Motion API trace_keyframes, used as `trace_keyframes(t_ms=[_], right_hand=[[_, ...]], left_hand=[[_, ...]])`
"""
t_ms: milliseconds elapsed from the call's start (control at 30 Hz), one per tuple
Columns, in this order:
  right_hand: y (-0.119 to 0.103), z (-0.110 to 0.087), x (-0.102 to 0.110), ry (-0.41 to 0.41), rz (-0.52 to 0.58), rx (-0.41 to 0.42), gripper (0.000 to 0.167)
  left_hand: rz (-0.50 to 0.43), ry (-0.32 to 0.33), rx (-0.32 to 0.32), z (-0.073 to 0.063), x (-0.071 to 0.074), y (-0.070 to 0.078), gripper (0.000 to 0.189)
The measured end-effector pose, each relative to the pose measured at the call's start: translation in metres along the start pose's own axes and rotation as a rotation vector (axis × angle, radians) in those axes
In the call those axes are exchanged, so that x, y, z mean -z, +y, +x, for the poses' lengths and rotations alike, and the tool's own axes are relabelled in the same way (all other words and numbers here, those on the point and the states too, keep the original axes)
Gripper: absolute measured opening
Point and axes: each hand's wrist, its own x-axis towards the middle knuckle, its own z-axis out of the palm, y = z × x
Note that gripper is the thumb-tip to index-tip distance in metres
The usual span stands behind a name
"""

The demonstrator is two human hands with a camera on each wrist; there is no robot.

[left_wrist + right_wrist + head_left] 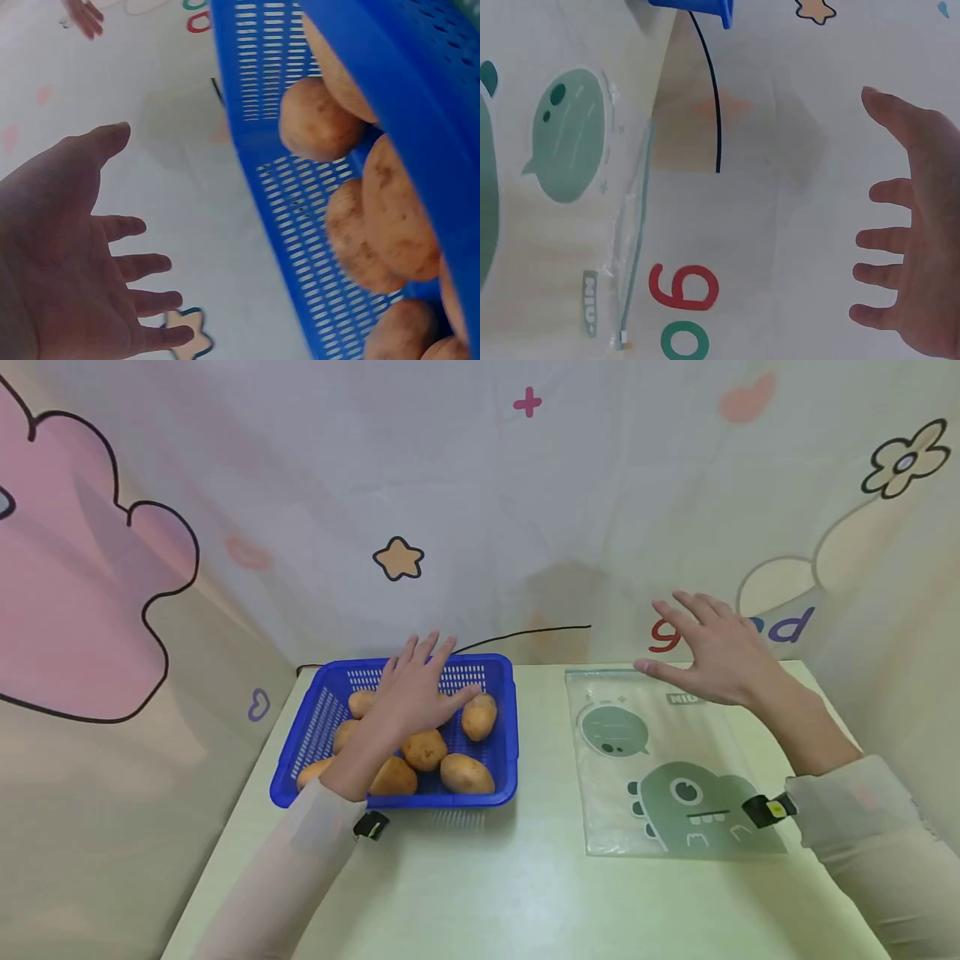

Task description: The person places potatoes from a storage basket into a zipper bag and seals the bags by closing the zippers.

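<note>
My left hand (417, 693) hovers over the blue plastic basket (514, 727), fingers spread and holding nothing. Several potatoes (467, 773) lie in that basket, some of them hidden behind my hand and forearm in the head view. In the left wrist view, potatoes (319, 120) show beyond the basket's slotted wall. My right hand (723, 652) is raised above the far end of a clear zip bag (607, 810) printed with a green dinosaur, its fingers apart and nothing in them. The bag lies flat on the table, its zip edge (641, 225) toward the back.
The pale table (465, 893) ends at a printed cloth backdrop (480, 510) behind the basket and bag. Cloth also hangs at both sides. A black band (768, 810) with a small device sits on each wrist.
</note>
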Motion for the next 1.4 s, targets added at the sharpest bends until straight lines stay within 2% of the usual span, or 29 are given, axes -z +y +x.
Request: trace_keyframes(t_ms=[100,200,300,400,500,633,767,1033,1200,1400], right_hand=[[0.006,0.003,0.004,0.022,0.006,0.006,0.094],[0.012,0.01,0.002,0.022,0.015,0.012,0.094],[0.016,0.018,-0.006,-0.006,0.043,0.003,0.095],[0.021,0.022,-0.016,-0.046,0.076,-0.012,0.094],[0.025,0.028,-0.03,-0.072,0.118,-0.015,0.09],[0.028,0.036,-0.052,-0.098,0.147,-0.005,0.086],[0.029,0.04,-0.074,-0.136,0.13,0.02,0.087],[0.038,0.047,-0.106,-0.204,0.17,-0.028,0.086],[0.045,0.051,-0.123,-0.25,0.161,-0.054,0.085],[0.05,0.053,-0.138,-0.262,0.127,-0.089,0.081]], left_hand=[[-0.018,0.02,0.012,-0.01,0.009,-0.004,0.09],[-0.028,0.055,0.029,-0.019,0.015,-0.024,0.086],[-0.03,0.099,0.076,-0.027,0.014,-0.055,0.082],[-0.032,0.111,0.145,-0.034,0.01,-0.088,0.08],[-0.058,0.109,0.181,-0.042,0.004,-0.124,0.078],[-0.165,0.094,0.216,-0.054,-0.003,-0.161,0.073],[-0.295,0.077,0.27,-0.067,-0.008,-0.186,0.073],[-0.65,0.008,0.321,-0.075,-0.016,-0.214,0.078],[-0.751,-0.016,0.368,-0.082,-0.021,-0.219,0.071],[-0.849,-0.017,0.376,-0.085,-0.029,-0.223,0.064]])
